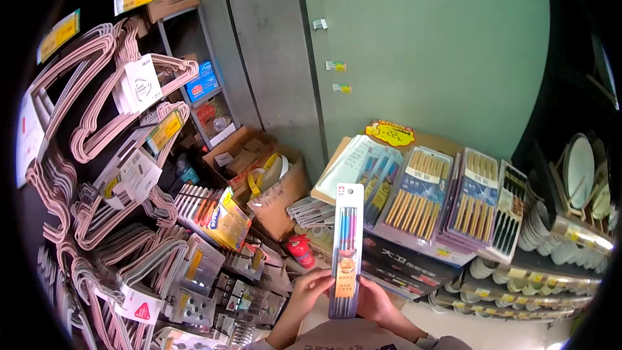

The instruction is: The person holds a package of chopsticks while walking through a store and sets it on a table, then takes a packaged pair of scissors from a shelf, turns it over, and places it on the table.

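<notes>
Upright in front of my chest is a narrow clear pack of chopsticks [346,220], with coloured upper ends and an orange label across its lower half. My left hand [307,293] closes on its left edge, thumb towards the front. On the opposite edge, my right hand [376,299] grips the pack near the same height; some of its fingers are hidden behind. Just beyond stands a display box with packs of gold chopsticks [420,191], more gold packs [475,196] beside them, and a pack of black chopsticks [510,204] at the right end.
Pink and grey clothes hangers [97,100] fill the rack on the left, above hanging packaged goods [194,308]. Open cardboard boxes [280,201] and a red fire extinguisher [300,251] stand behind. Shelves of bowls [535,227] and plates [578,170] line the right. A green panel [427,45] rises behind.
</notes>
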{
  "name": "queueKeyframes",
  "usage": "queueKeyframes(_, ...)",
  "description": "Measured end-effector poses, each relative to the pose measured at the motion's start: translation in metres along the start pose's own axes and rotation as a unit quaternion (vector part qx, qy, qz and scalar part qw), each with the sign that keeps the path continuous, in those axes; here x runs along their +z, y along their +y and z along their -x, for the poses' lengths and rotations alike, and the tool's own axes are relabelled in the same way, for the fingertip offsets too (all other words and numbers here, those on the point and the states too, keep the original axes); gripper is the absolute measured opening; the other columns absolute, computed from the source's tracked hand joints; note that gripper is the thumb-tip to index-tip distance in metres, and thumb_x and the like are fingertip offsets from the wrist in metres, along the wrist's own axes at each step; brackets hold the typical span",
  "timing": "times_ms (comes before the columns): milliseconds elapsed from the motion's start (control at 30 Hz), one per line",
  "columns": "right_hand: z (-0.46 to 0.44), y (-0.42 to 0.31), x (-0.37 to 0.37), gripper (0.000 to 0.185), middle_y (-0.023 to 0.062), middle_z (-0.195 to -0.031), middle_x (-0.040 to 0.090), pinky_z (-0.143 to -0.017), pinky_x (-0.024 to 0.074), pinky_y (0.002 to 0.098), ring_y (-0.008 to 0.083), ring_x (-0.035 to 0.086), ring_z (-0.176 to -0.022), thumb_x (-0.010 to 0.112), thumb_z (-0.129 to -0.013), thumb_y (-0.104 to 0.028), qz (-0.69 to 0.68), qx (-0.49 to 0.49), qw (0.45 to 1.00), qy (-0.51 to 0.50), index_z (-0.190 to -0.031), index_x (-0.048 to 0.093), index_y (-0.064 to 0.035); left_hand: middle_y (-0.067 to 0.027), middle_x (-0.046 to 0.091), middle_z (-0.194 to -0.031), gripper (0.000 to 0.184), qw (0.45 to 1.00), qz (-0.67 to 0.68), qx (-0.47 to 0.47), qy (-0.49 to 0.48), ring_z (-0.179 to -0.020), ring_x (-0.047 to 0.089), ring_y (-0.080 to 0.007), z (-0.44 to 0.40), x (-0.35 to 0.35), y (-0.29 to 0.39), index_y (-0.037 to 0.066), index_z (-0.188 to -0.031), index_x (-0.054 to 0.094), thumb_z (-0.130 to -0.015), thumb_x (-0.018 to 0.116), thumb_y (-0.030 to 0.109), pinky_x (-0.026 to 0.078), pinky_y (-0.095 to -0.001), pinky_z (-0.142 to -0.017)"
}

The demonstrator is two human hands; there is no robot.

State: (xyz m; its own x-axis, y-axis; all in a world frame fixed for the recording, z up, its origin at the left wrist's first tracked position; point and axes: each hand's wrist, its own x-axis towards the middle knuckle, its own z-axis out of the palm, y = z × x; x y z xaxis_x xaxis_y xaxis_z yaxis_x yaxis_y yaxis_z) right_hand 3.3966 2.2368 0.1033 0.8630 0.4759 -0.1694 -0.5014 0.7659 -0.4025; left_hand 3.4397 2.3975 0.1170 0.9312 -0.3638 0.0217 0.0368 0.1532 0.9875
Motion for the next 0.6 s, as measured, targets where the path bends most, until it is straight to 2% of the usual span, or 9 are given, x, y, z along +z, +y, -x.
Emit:
queueKeyframes(133, -0.027, -0.039, -0.022, 0.046, 0.0069, -0.11, 0.051, -0.083, 0.0354, 0.0336, 0.0177, 0.049, -0.099, 0.038, -0.084, -0.038, 0.023, 0.026, 0.999, -0.008, -0.118, 0.038, -0.0073, -0.0044, 0.056, -0.09, 0.025, 0.999, 0.032, -0.04, 0.013, -0.076, 0.054, -0.0104, -0.052, 0.004, -0.005, -0.002, -0.1, 0.055, -0.08, 0.053, 0.012, 0.043, -0.0219, -0.061)
queueKeyframes(200, -0.036, -0.048, -0.039, 0.041, 0.0057, -0.098, 0.054, -0.068, 0.0377, 0.0278, 0.0144, 0.052, -0.081, 0.039, -0.084, -0.038, 0.044, 0.075, 0.996, 0.008, -0.111, 0.042, -0.0075, -0.0055, 0.057, -0.093, 0.028, 0.992, 0.103, -0.054, 0.043, -0.078, 0.055, -0.0114, -0.075, 0.006, -0.015, -0.001, -0.102, 0.054, -0.08, 0.053, 0.016, 0.043, -0.0227, -0.066)
queueKeyframes(233, -0.042, -0.049, -0.047, 0.037, 0.0044, -0.084, 0.053, -0.055, 0.0339, 0.0235, 0.0114, 0.047, -0.064, 0.041, -0.084, -0.04, 0.083, 0.076, 0.993, 0.039, -0.101, 0.045, -0.0069, -0.0058, 0.057, -0.093, 0.031, 0.991, 0.103, -0.069, 0.047, -0.079, 0.056, -0.0125, -0.09, 0.002, -0.026, 0.0, -0.105, 0.053, -0.079, 0.053, 0.018, 0.043, -0.023, -0.068)
queueKeyframes(367, -0.056, -0.074, -0.055, 0.029, 0.0052, -0.071, 0.05, -0.051, 0.0331, 0.0235, 0.0102, 0.044, -0.058, 0.038, -0.088, -0.032, 0.209, 0.165, 0.963, -0.043, -0.092, 0.045, -0.0037, -0.0096, 0.057, -0.096, 0.034, 0.983, 0.1, -0.134, 0.076, -0.086, 0.055, -0.015, -0.134, 0.005, -0.017, -0.004, -0.107, 0.049, -0.079, 0.053, 0.015, 0.043, -0.0252, -0.073)
queueKeyframes(400, -0.06, -0.082, -0.05, 0.029, 0.0052, -0.071, 0.05, -0.051, 0.0331, 0.0235, 0.0102, 0.044, -0.058, 0.038, -0.088, -0.032, 0.209, 0.174, 0.961, -0.047, -0.092, 0.045, -0.0037, -0.0091, 0.056, -0.099, 0.037, 0.978, 0.144, -0.141, 0.049, -0.086, 0.055, -0.0145, -0.142, 0.005, -0.017, -0.003, -0.11, 0.048, -0.08, 0.052, 0.017, 0.043, -0.0244, -0.074)
queueKeyframes(467, -0.067, -0.093, -0.037, 0.027, 0.0061, -0.068, 0.049, -0.051, 0.034, 0.0244, 0.0113, 0.043, -0.055, 0.036, -0.089, -0.026, 0.231, 0.143, 0.96, -0.061, -0.092, 0.047, -0.0018, -0.0086, 0.055, -0.102, 0.04, 0.971, 0.188, -0.146, 0.03, -0.087, 0.055, -0.014, -0.149, 0.006, -0.015, -0.003, -0.112, 0.046, -0.08, 0.052, 0.02, 0.043, -0.0236, -0.074)
queueKeyframes(500, -0.072, -0.093, -0.037, 0.027, 0.0061, -0.068, 0.049, -0.051, 0.034, 0.0244, 0.0113, 0.043, -0.055, 0.036, -0.089, -0.026, 0.231, 0.15, 0.959, -0.065, -0.092, 0.047, -0.0018, -0.01, 0.052, -0.107, 0.041, 0.97, 0.213, -0.114, 0.033, -0.091, 0.054, -0.0146, -0.15, 0.009, -0.011, -0.003, -0.114, 0.043, -0.08, 0.05, 0.019, 0.042, -0.0245, -0.077)
queueKeyframes(567, -0.088, -0.096, -0.038, 0.023, 0.0095, -0.069, 0.052, -0.055, 0.0374, 0.0266, 0.0162, 0.047, -0.06, 0.036, -0.088, -0.021, 0.15, 0.047, 0.984, -0.08, -0.095, 0.046, -0.002, -0.0115, 0.046, -0.115, 0.043, 0.965, 0.239, -0.083, 0.064, -0.1, 0.048, -0.0157, -0.148, 0.009, -0.011, -0.004, -0.118, 0.038, -0.081, 0.048, 0.017, 0.038, -0.0264, -0.084)
queueKeyframes(600, -0.095, -0.097, -0.042, 0.023, 0.0095, -0.069, 0.052, -0.055, 0.0374, 0.0266, 0.0162, 0.047, -0.06, 0.036, -0.088, -0.021, 0.149, 0.055, 0.983, -0.089, -0.095, 0.046, -0.002, -0.0115, 0.046, -0.115, 0.043, 0.966, 0.236, -0.078, 0.075, -0.1, 0.048, -0.0157, -0.146, 0.008, -0.016, -0.004, -0.118, 0.038, -0.081, 0.048, 0.017, 0.038, -0.0264, -0.084)
